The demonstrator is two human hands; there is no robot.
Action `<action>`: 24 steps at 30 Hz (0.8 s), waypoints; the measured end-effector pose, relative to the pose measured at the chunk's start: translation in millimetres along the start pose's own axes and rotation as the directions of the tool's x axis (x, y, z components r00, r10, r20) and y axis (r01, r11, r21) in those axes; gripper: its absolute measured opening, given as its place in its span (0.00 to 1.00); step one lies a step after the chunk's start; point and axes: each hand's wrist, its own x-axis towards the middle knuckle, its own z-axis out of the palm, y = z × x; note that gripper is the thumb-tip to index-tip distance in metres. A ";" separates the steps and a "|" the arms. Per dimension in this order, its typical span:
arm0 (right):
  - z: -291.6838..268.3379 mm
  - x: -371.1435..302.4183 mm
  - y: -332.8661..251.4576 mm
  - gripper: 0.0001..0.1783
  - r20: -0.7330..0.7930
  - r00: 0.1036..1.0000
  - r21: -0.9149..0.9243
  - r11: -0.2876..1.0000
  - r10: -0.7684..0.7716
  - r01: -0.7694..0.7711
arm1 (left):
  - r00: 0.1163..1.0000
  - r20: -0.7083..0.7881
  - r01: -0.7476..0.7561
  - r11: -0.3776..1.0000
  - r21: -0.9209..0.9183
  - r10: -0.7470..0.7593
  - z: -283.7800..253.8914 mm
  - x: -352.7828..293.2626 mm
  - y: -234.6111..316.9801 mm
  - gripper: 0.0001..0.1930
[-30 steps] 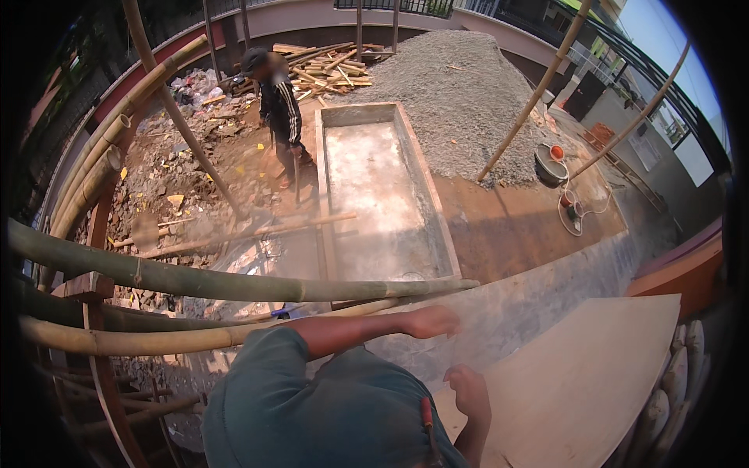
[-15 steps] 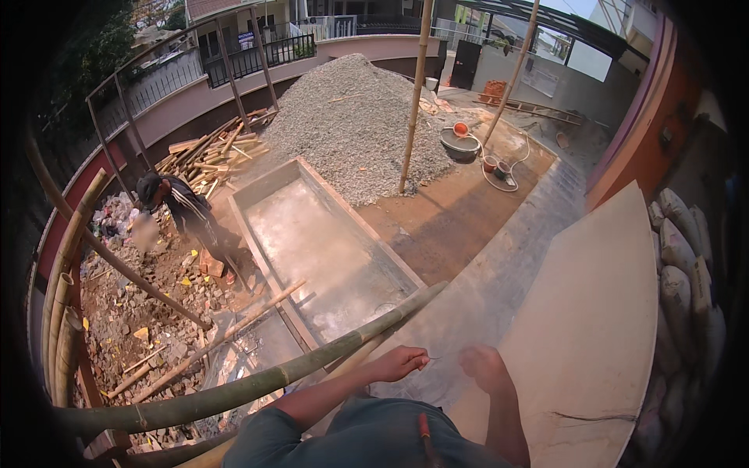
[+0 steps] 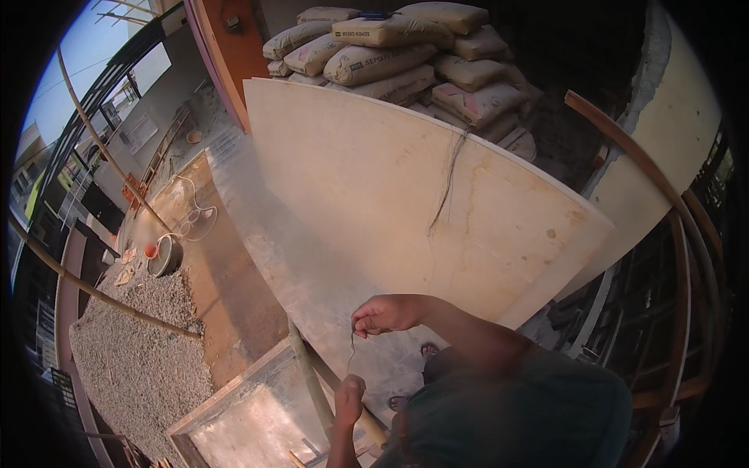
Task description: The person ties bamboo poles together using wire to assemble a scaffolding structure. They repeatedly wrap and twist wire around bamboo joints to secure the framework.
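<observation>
My right hand [image 3: 386,314] is closed in a pinch on the upper end of a thin dark wire [image 3: 351,352]. The wire hangs down to my left hand [image 3: 349,398], which grips its lower end just below. Both hands are over a grey concrete ledge [image 3: 312,265], beside a bamboo pole [image 3: 312,382]. A large pale plywood sheet [image 3: 374,179] lies just beyond my hands. A loose bundle of dark wires [image 3: 449,183] rests on it. My green shirt fills the lower right.
Stacked cement sacks [image 3: 390,54] stand behind the plywood. Below the ledge to the left lie a rectangular mixing trough [image 3: 250,421], a gravel pile [image 3: 133,351], a metal pan [image 3: 165,256] and slanting bamboo poles [image 3: 101,292]. A curved wooden rail [image 3: 671,210] borders the right. My sandalled feet [image 3: 427,351] stand on the ledge.
The view has swung from the yard and trough below toward the plywood and cement sacks. My hands, apart earlier, now hold a thin wire between them.
</observation>
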 end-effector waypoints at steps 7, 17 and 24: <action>-128.2 -71.5 32.4 0.06 -0.713 0.635 -0.645 0.634 -0.298 -0.427 | 0.898 -0.134 -0.221 0.691 0.689 0.420 -11.1 144.7 110.6 0.12; -83.2 -44.3 -28.8 0.11 -0.351 0.922 -0.461 0.887 -0.163 -0.019 | 0.845 0.211 -0.497 0.573 0.652 0.492 -32.2 157.5 125.5 0.05; -61.1 21.3 -5.9 0.13 0.165 0.971 -0.628 0.740 -0.176 0.241 | 0.917 -0.374 0.131 0.778 0.614 0.141 -107.8 131.5 96.0 0.13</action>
